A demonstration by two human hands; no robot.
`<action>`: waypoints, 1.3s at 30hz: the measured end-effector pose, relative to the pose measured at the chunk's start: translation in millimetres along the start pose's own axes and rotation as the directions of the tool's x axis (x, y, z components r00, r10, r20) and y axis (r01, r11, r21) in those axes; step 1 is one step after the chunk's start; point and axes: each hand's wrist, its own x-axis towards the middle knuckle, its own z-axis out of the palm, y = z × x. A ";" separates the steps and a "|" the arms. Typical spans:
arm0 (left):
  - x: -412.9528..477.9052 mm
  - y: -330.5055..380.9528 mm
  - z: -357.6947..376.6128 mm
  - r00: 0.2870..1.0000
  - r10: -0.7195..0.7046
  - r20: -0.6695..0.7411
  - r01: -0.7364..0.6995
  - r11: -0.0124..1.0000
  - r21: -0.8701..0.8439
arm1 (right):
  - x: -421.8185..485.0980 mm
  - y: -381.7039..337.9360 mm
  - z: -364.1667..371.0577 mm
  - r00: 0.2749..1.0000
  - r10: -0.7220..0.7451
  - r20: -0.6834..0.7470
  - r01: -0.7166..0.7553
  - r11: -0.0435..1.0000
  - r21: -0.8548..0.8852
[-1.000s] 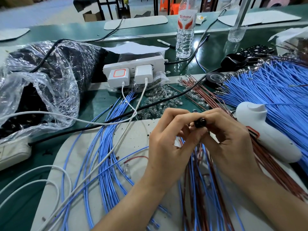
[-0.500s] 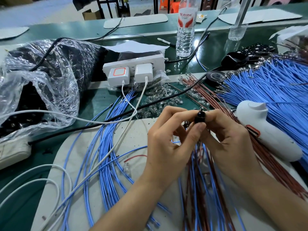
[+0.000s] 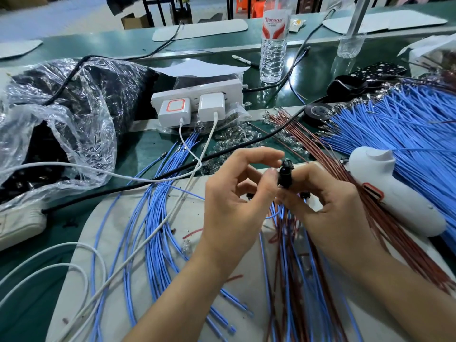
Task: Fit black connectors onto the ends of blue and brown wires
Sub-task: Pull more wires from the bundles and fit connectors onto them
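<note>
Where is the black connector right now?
Head view, just right of centre: the black connector is held between the thumb of the left hand and the fingers of the right hand, above the blue and brown wires and left of the white handheld tool.

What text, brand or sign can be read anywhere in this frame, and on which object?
"Wahaha": red brand word on the label of the water bottle.
Small print beneath it: too blurred to read.
Red rounded-square mark, no letters: on the left white charger in the power strip.
Nothing else is legible.
</note>
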 end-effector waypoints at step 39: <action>-3.4 -0.1 6.0 0.956 0.281 0.083 -0.293 0.928 0.231 | -0.6 18.7 -4.1 0.989 0.095 0.115 -0.126 0.943 0.307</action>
